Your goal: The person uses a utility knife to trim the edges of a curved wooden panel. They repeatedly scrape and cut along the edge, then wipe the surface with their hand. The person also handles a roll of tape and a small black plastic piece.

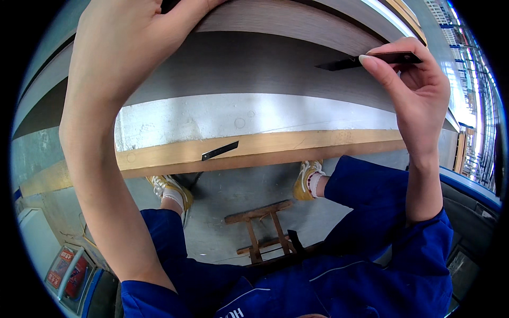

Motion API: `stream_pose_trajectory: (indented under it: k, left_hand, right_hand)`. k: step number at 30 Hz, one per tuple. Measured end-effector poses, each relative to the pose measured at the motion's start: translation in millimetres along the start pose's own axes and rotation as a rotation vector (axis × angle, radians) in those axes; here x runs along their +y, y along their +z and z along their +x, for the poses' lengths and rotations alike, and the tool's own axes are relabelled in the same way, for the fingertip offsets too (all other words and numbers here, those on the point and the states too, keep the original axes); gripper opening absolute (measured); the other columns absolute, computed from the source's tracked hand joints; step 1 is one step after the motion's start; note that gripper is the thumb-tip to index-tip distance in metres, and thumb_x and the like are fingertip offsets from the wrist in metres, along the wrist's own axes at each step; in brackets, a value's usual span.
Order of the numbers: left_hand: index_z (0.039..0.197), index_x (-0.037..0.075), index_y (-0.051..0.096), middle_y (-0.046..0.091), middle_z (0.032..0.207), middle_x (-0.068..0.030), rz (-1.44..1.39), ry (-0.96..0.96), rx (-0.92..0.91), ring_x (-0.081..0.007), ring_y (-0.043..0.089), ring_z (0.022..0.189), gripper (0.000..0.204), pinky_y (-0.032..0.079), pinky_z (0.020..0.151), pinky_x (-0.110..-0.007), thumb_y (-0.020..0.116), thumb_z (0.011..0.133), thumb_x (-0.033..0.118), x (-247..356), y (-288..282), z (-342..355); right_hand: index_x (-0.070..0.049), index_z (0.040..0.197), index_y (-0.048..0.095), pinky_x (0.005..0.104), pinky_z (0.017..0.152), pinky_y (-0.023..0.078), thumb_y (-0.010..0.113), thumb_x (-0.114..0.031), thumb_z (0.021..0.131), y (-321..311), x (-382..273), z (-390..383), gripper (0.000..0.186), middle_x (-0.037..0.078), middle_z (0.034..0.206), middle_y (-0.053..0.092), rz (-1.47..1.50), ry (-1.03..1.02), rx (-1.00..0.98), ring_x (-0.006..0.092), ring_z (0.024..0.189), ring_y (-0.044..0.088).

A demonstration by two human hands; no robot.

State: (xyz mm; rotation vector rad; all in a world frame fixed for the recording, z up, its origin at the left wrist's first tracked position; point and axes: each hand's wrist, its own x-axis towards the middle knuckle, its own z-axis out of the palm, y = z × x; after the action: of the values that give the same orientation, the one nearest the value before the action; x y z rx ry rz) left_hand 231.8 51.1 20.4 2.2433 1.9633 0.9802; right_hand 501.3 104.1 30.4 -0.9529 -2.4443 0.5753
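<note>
A grey concrete floor (pixel 249 193) lies below, and across the upper part of the view runs a long stack of panels: a dark wood-grain board (pixel 254 63) on top, a pale silvery sheet (pixel 254 114) under its near edge, and a yellowish wooden edge strip (pixel 297 144) along the front. At the far right a bright, windowed wall curves away.

The right hand (pixel 416 90) pinches a thin black blade (pixel 366 60) between thumb and fingers, over the dark board near its right end; the blade's pointed tip aims left and sits close above the surface, though contact cannot be told. The left hand (pixel 119 47) presses on the top of the board toward its left end, fingers curled over the far side; what it grips there is hidden. A second black blade (pixel 220 150) lies loose on the wooden strip, about midway along the front edge, well apart from both hands.

Beneath the stack stands a small rough wooden stool (pixel 262 230), between two yellow shoes (pixel 307 177). The person wears blue work clothes (pixel 371 254). At the lower left corner lies a flat red-and-grey package (pixel 66 270) with a blue-rimmed object beside it.
</note>
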Motion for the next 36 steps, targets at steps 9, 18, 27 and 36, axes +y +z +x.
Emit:
stream_pose_trajectory:
  k: [9, 18, 27, 36]
  left_hand:
    - [0.076, 0.0, 0.066, 0.059, 0.059, -0.0111, -0.087, 0.026, -0.006, -0.0213, 0.055, 0.051, 0.023, 0.041, 0.05, -0.03, 0.072, 0.085, 0.02, -1, -4, 5]
    - [0.072, 0.0, 0.064, 0.06, 0.061, -0.013, 0.043, 0.118, 0.102, -0.0268, 0.057, 0.054, 0.027, 0.042, 0.052, -0.033, 0.071, 0.085, 0.023, -5, -1, -6]
    - [0.072, 0.001, 0.064, 0.061, 0.064, -0.0147, -0.001, 0.172, 0.15, -0.0327, 0.059, 0.059, 0.026, 0.044, 0.055, -0.038, 0.067, 0.086, 0.023, -14, -2, -7]
    - [0.084, 0.0, 0.067, 0.065, 0.071, -0.0175, -0.404, 0.028, -0.024, -0.0282, 0.064, 0.065, 0.028, 0.048, 0.061, -0.037, 0.061, 0.093, 0.026, -30, -11, -6]
  right_hand:
    - [-0.006, 0.1, 0.069, 0.0215, 0.078, 0.054, 0.075, -0.012, 0.086, 8, -6, 7, 0.016, 0.004, 0.089, 0.07, -0.063, 0.03, 0.007, 0.0108, 0.081, 0.066]
    - [-0.006, 0.1, 0.07, 0.0198, 0.075, 0.054, 0.076, -0.016, 0.086, 16, -20, 14, 0.018, 0.004, 0.087, 0.07, -0.117, 0.079, -0.003, 0.0102, 0.078, 0.067]
    - [-0.005, 0.1, 0.07, 0.0189, 0.072, 0.052, 0.076, -0.017, 0.086, 28, -33, 32, 0.018, 0.004, 0.085, 0.07, -0.161, -0.013, -0.027, 0.0097, 0.076, 0.066]
    - [-0.004, 0.098, 0.07, 0.0199, 0.07, 0.052, 0.074, -0.01, 0.087, 50, -52, 45, 0.014, 0.005, 0.086, 0.069, 0.107, 0.008, -0.075, 0.0083, 0.077, 0.064]
